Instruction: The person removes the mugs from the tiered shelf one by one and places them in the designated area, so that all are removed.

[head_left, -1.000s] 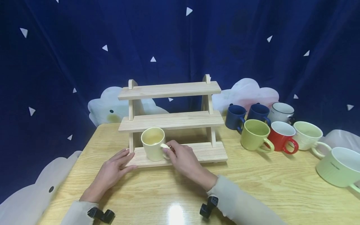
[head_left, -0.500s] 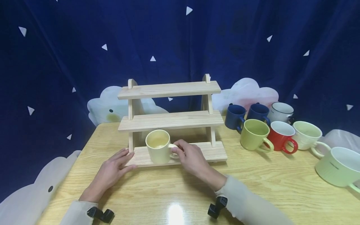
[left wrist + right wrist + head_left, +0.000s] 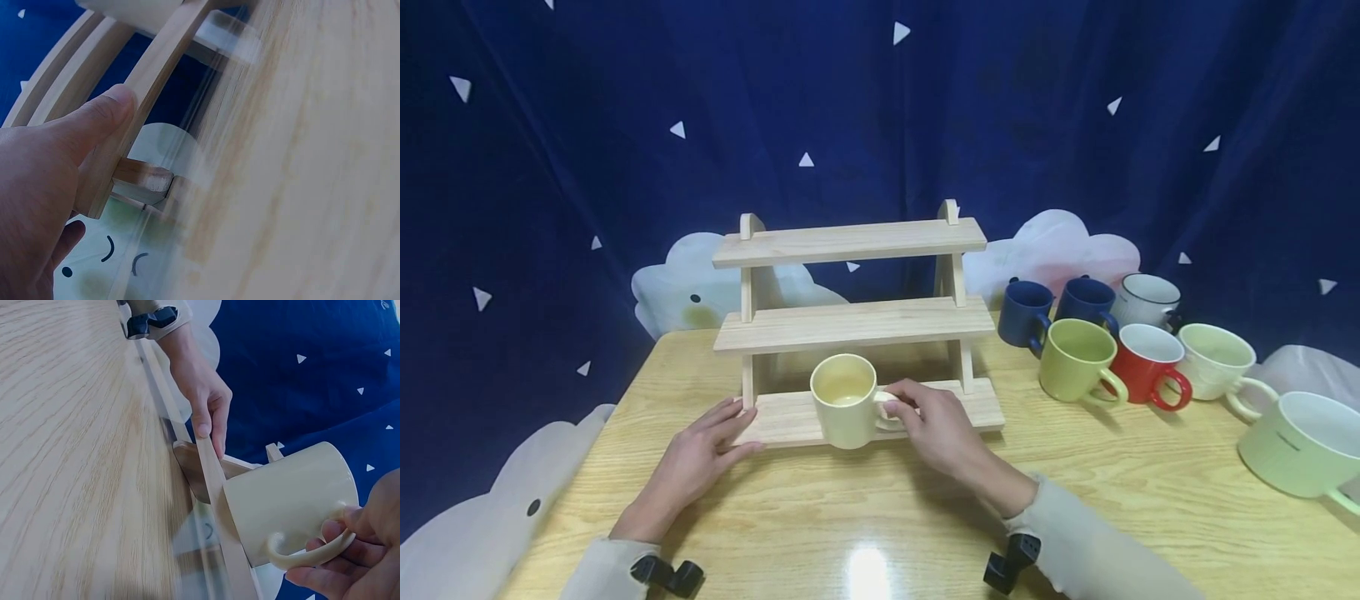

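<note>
A pale yellow mug (image 3: 844, 402) stands upright on the bottom shelf of a three-tier wooden rack (image 3: 850, 321), near the shelf's front edge. My right hand (image 3: 925, 421) grips its handle (image 3: 306, 550) from the right; the mug (image 3: 287, 497) fills the right wrist view. My left hand (image 3: 703, 442) rests with straight fingers against the bottom shelf's left front corner. In the left wrist view the thumb (image 3: 94, 122) presses on the shelf's edge (image 3: 150, 81).
Several mugs stand right of the rack: two navy (image 3: 1026, 311), an olive green one (image 3: 1078, 361), a red one (image 3: 1146, 357), white ones (image 3: 1150, 298) and a large pale green one (image 3: 1296, 444). The wooden table (image 3: 865, 517) ends at a blue curtain behind.
My right hand has slid the yellow mug rightward along the bottom shelf, from its left end towards the middle. The left hand has stayed put.
</note>
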